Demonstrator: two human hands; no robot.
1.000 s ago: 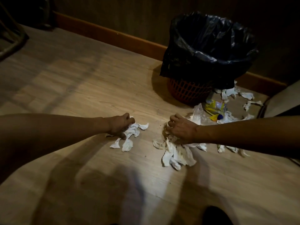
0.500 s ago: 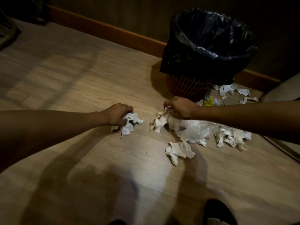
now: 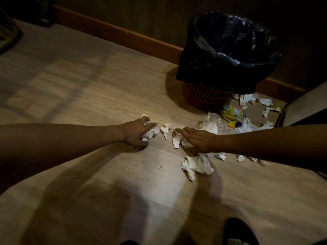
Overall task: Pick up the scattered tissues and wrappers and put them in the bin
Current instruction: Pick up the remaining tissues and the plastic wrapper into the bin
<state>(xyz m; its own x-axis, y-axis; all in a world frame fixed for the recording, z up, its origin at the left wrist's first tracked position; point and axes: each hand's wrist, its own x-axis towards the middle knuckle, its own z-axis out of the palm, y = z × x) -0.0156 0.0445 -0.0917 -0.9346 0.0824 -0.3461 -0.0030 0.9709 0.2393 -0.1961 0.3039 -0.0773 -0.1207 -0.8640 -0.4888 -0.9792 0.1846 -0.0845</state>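
Observation:
White crumpled tissues lie scattered on the wooden floor in front of a red mesh bin (image 3: 203,96) lined with a black bag (image 3: 228,50). My left hand (image 3: 138,132) is curled around a wad of tissues (image 3: 150,134), fingers partly spread. My right hand (image 3: 196,140) lies flat with fingers extended over more tissues (image 3: 177,141). A small tissue piece (image 3: 165,129) sits between the hands. A larger crumpled tissue (image 3: 197,165) lies just in front of my right hand. A clear plastic wrapper (image 3: 212,125) and a yellow wrapper (image 3: 233,112) lie by the bin's base.
More tissue scraps (image 3: 247,99) lie to the right of the bin, near a pale chair or furniture edge (image 3: 304,103). A wooden skirting board (image 3: 115,32) runs along the dark wall. A dark shoe (image 3: 237,230) shows at the bottom edge.
Both hands have swept inward toward each other, pushing tissues together. My right hand has opened from a fist and moved down and left. The left hand's wad has shifted right.

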